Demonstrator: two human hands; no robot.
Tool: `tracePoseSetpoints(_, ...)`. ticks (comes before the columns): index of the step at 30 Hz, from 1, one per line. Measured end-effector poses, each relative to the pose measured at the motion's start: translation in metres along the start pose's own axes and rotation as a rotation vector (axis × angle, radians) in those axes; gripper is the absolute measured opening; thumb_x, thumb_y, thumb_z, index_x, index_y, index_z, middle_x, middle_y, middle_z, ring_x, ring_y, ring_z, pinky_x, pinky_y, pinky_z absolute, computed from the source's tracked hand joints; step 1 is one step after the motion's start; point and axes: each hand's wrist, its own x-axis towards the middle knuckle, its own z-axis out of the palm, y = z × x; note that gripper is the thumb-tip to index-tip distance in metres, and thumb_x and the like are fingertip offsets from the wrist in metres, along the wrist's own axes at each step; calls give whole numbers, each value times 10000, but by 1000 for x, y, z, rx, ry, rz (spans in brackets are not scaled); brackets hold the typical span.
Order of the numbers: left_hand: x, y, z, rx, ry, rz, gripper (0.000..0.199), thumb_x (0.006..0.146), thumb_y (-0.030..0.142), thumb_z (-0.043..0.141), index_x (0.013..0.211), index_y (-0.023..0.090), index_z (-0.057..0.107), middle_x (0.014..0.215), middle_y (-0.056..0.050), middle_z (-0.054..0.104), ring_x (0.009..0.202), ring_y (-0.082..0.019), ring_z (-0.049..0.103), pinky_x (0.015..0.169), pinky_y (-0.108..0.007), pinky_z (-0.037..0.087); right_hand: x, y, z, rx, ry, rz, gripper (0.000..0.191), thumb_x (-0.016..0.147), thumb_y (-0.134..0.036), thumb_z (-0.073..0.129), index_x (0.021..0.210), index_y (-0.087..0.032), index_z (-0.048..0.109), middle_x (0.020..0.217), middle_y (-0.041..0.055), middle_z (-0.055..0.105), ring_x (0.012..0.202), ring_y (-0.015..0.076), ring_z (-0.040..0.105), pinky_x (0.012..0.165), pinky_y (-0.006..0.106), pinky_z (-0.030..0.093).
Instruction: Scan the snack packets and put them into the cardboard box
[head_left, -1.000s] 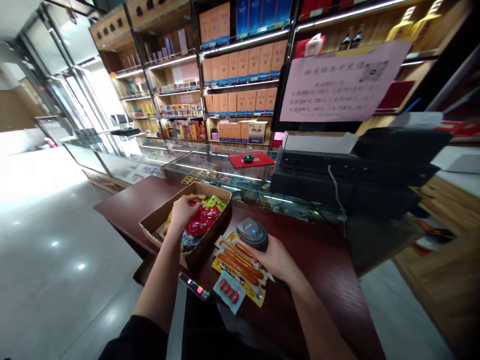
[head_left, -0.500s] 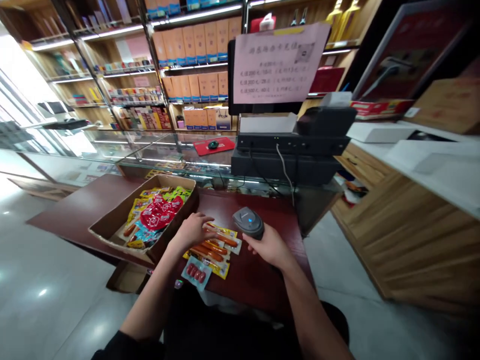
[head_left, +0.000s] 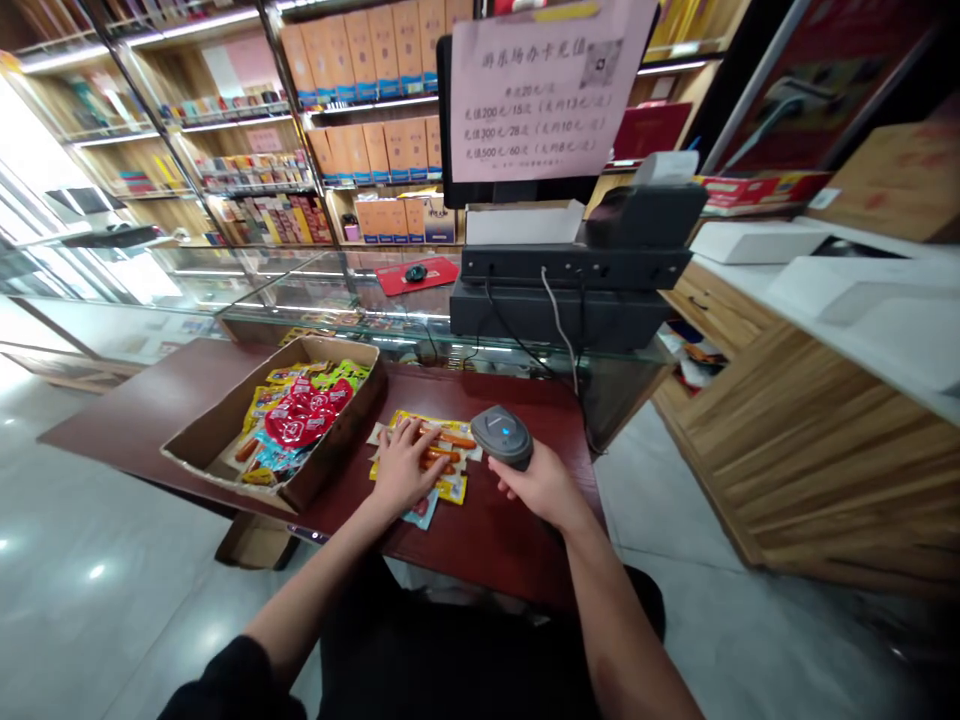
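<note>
My left hand (head_left: pixel 405 465) lies with fingers spread over several packaged sausages (head_left: pixel 454 438) on the dark red table (head_left: pixel 495 545), partly covering them. Their wrappers are yellow and clear. By its wrist a light blue packet (head_left: pixel 424 510) with dark red pieces peeks out. In my right hand (head_left: pixel 547 485) is a grey barcode scanner (head_left: pixel 501 436), its head just right of the sausages and a blue light glowing on top. Left of my left hand stands an open cardboard box (head_left: pixel 330 472) of snack packets, with red ones (head_left: pixel 304 412) uppermost.
Behind the table runs a glass counter (head_left: pixel 300 290) with a black cash drawer (head_left: pixel 555 318), a monitor covered by a pink paper sign (head_left: pixel 540 100), and a mouse (head_left: pixel 415 272) on a red pad. A wooden cabinet (head_left: pixel 847 450) stands to the right. Another cardboard box (head_left: pixel 255 545) sits below the table.
My left hand has come down onto the sausages with its fingers spread, now covering more of them and part of the blue packet. The scanner stays in my right hand; the view has shifted slightly.
</note>
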Motion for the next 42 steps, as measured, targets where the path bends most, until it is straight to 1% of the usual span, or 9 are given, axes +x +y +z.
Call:
tracePoseSetpoints(8,65,19,27,-233,92,-75,357,958,357,445,1220,277,674,1389,-111,551,1416,-335,322,1139,-620,186,-3,4,-4,-45,10,11,187,800,-338,654,898,-182,620,615,11,680,500,162,655,482,244,522)
tracePoseSetpoints(11,54,3,12,-327,139,10,317,956,338,458,1125,250,712,1246,-103,631,1299,-278,473,1109,-501,341,-7,10,-6,-41,29,43,191,794,-318,658,923,-182,621,637,11,687,505,161,659,460,234,511)
tracePoseSetpoints(14,28,-13,-6,-313,-29,224,293,883,426,601,1087,255,725,1134,-100,652,1129,-254,575,1030,-425,437,-13,16,-8,-42,25,67,198,792,-305,663,943,-182,627,664,16,699,523,161,669,448,223,506)
tracePoseSetpoints(18,5,-20,-14,-135,-214,425,519,778,535,701,1217,260,667,1213,-118,605,1135,-292,550,1002,-451,454,-20,23,-10,-41,-23,81,204,805,-306,653,954,-170,623,676,26,702,548,167,682,456,220,516)
tracePoseSetpoints(22,6,-14,-14,-103,-237,450,370,907,419,565,1207,221,651,1203,-125,624,1154,-268,544,1026,-417,447,-24,24,-10,-49,-23,84,226,801,-293,648,981,-158,622,691,27,700,551,168,685,459,223,516)
tracePoseSetpoints(28,23,-9,-24,-382,-206,85,334,950,397,427,863,193,677,810,-69,678,768,-189,639,786,-306,527,-29,14,-9,-47,-20,44,177,800,-284,640,937,-173,624,694,25,710,548,162,684,491,226,523)
tracePoseSetpoints(33,50,-2,-23,-926,-568,-259,462,851,583,548,988,157,665,734,-61,673,569,-169,625,471,-250,489,-34,9,-5,-30,-30,29,170,789,-255,636,940,-178,625,718,20,713,537,146,674,506,222,525)
tracePoseSetpoints(38,72,5,-21,-1031,-763,-295,601,637,466,826,1130,163,664,891,-56,709,655,-148,647,548,-253,549,-35,14,-2,-13,-4,79,218,793,-302,644,967,-174,618,701,15,693,537,159,671,463,228,522)
tracePoseSetpoints(42,81,8,-18,-1025,-640,-340,630,564,421,882,1094,161,662,820,-25,717,592,-125,637,563,-248,545,-35,17,-4,-4,26,67,198,800,-329,638,915,-171,610,638,7,665,507,165,655,451,241,524)
